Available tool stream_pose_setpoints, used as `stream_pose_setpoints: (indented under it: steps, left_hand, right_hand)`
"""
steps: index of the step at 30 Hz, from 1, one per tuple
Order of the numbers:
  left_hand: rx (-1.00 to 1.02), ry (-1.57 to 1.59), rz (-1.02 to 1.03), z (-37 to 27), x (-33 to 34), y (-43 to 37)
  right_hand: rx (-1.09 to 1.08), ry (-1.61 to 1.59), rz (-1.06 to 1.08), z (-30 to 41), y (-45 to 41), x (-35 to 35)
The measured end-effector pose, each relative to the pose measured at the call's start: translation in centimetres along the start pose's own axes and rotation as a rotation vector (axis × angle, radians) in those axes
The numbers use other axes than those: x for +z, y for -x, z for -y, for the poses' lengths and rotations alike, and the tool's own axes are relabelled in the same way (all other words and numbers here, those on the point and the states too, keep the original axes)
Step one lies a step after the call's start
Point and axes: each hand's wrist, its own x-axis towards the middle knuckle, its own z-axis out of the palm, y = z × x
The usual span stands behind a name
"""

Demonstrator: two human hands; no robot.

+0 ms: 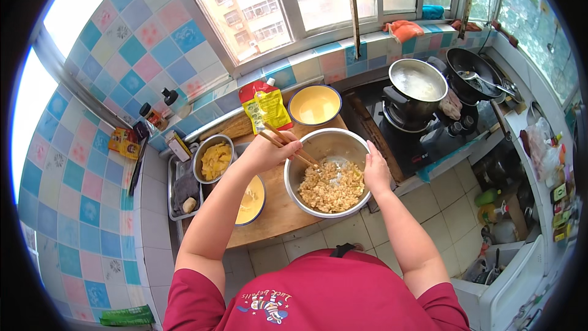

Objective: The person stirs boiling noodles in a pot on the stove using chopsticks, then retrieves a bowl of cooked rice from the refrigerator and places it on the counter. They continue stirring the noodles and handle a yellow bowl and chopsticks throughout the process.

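Note:
My left hand (pixel 271 149) grips a pair of wooden chopsticks (pixel 301 154), whose tips are in a crumbly, light-brown food mixture (pixel 333 187). The mixture lies in a large stainless-steel bowl (pixel 294 193). My right hand (pixel 377 168) holds this bowl by its right rim, fingers over the edge. Partly hidden behind my left forearm, a yellow enamel bowl with a blue rim (pixel 252 200) holds a little residue. Another yellow enamel bowl (pixel 315 105) stands behind the steel bowl, beside a red and yellow spouted pouch (pixel 265 105).
A wooden board (pixel 257 234) lies under the bowls. To the left are a metal bowl of yellow pieces (pixel 215 161) and a metal tray (pixel 174 211) with a dark cloth. On the right, a steel pot (pixel 418 80) and a black wok (pixel 475 73) stand on the black gas hob (pixel 413 151).

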Motion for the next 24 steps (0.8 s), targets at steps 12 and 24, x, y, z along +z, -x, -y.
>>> stream_pose_setpoints:
  steps: [12, 24]
  left_hand:
    - [-0.114, 0.302, -0.051, 4.2, 2.2, 0.4]
    - [0.033, 0.014, -0.128, 2.0, 0.8, 4.1]
  right_hand:
    - [0.646, -0.712, 0.815, -1.4, 0.2, -3.9]
    - [0.521, -0.877, 0.711, -1.1, 5.3, -6.0]
